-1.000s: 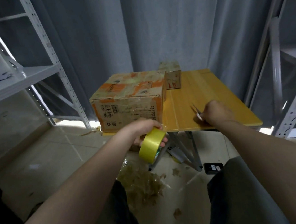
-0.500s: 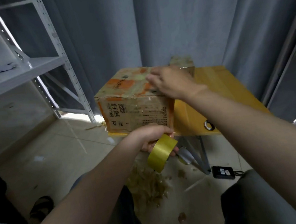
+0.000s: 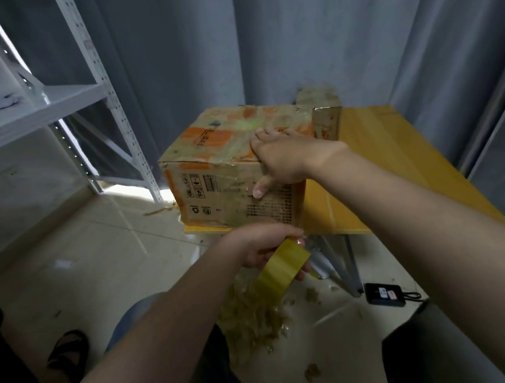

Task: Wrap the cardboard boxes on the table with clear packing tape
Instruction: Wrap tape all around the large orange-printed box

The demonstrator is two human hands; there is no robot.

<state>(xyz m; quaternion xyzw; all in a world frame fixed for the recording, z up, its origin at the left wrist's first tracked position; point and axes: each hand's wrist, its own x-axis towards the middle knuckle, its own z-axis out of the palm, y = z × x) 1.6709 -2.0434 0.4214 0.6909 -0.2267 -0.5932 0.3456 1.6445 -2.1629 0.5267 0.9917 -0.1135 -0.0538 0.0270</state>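
Observation:
A large cardboard box (image 3: 212,170) with orange print and shiny tape on it sits at the near left corner of the yellow table (image 3: 390,159). My right hand (image 3: 281,154) clasps its near top edge, fingers on the lid and thumb down the front face. Below the table edge my left hand (image 3: 259,246) holds a yellowish tape roll (image 3: 280,267). A small cardboard box (image 3: 324,113) stands right behind the large one.
A white metal shelf unit (image 3: 51,105) stands at the left. Crumpled used tape (image 3: 250,312) lies on the floor under the table, with a small black device (image 3: 384,294) by the table leg. Grey curtains hang behind. Another rack post rises at the right.
My right hand left the table's front, reached over to the large box and now grips its near top edge. The tape roll stays low in my left hand.

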